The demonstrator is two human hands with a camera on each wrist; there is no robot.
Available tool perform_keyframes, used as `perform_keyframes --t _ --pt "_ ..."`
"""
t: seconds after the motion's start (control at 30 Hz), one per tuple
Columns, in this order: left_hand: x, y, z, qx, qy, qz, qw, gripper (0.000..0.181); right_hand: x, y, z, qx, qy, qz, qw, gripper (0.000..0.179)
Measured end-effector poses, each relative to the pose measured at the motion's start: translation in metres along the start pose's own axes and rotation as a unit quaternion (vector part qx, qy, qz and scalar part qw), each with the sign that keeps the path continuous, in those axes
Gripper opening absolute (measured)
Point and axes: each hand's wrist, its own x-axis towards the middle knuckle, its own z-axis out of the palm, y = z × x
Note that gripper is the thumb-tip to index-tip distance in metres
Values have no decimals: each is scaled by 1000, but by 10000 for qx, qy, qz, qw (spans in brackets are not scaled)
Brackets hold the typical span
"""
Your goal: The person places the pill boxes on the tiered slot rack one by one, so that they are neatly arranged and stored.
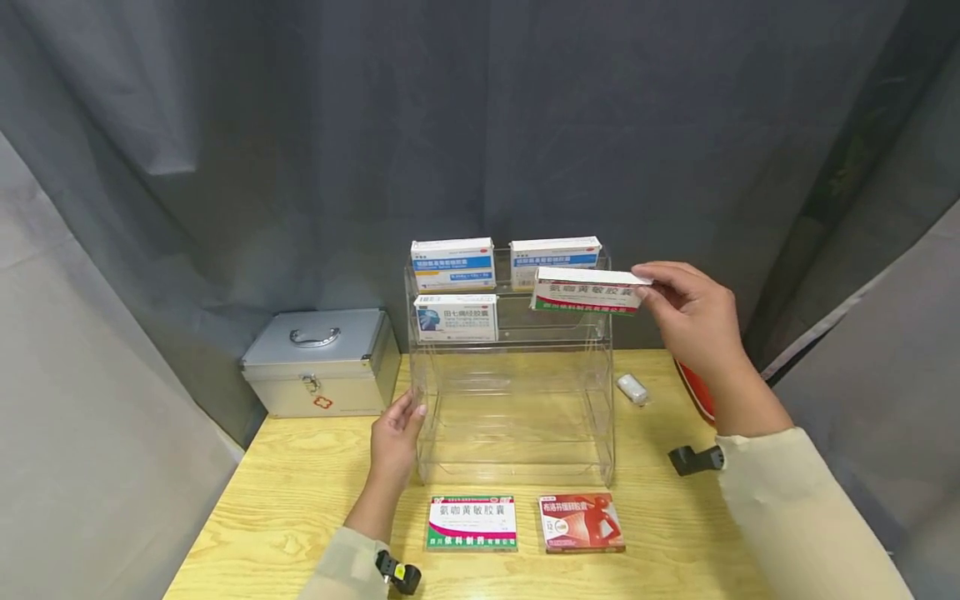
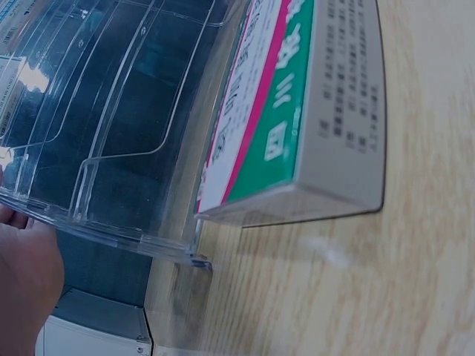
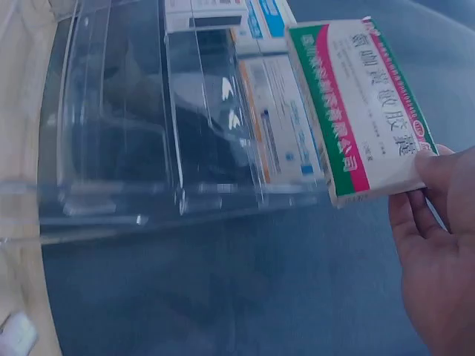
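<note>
The person's right forearm slants up and inward, right hand (image 1: 693, 321) pinching a white-and-green medicine box (image 1: 587, 293) by its end before the clear rack's (image 1: 516, 475) upper right; the lower left hand (image 1: 395, 433) grips the rack's left side.

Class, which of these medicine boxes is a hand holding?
The white, green and magenta capsule box pinched by the right hand. Its look-alike and the red box lie on the table; the other three stand in the clear display rack.
</note>
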Motion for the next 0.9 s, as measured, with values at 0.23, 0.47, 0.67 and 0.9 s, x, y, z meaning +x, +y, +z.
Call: perform_keyframes --t 0.23,0.47,0.67,0.9 --pt "-1 -1 1 31 -77 16 10000 50 23 -8 30 -440 -170 -519 9975 30" --pt "-1 -1 0 82 -102 66 9999 49 27 1 54 -508 -509 -394 9966 30" --pt "0 -1 0 111 -83 70 9999 49 24 9 68 -458 -640 -157 9968 31" --pt "-1 -1 -1 118 -95 87 9998 49 20 9 77 -815 -629 -420 9938 27"
